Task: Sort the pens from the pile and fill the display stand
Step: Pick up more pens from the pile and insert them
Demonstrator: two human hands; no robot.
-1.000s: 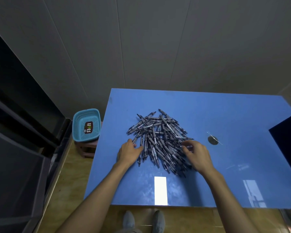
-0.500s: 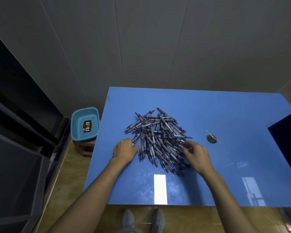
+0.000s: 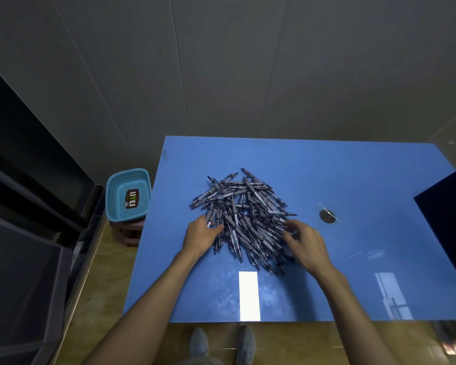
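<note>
Over on the left, off the tabletop (image 3: 353, 167), there's a light blue mesh basket (image 3: 116, 206) sitting on a small brown stool (image 3: 127, 233). The only thing I can make out in it is a dark label with "LIVES"-ish lettering on the bottom, can't tell if anything else is in there.

The pile of pens (image 3: 244, 212) is a big messy heap of grey-and-dark pens, crisscrossed every which way, sitting roughly mid-tabletop, a bit left of centre. No pen looks sorted out from the rest yet.

Hands: both arms come in from the bottom of the shot and land on the near edge of the pile, one on each side. The left hand (image 3: 199, 234) is at the near-left edge, palm down, fingers resting on the pens there, and it looks like a pen end is poking up between thumb and fingers, but I honestly can't tell if it's actually gripping it or just pressing on the heap. The right hand (image 3: 304, 241) is at the near-right edge, fingers curled in toward the pens, fingertips in among them. Same deal, can't tell whether it's pinching one.

Other stuff: a small dark round spot (image 3: 327, 216) on the tabletop to the right of the pile, well apart from it, and a dark panel (image 3: 448, 217) cutting in at the right edge of the view. The person's grey shoes (image 3: 221, 343) show below the tabletop edge.
</note>
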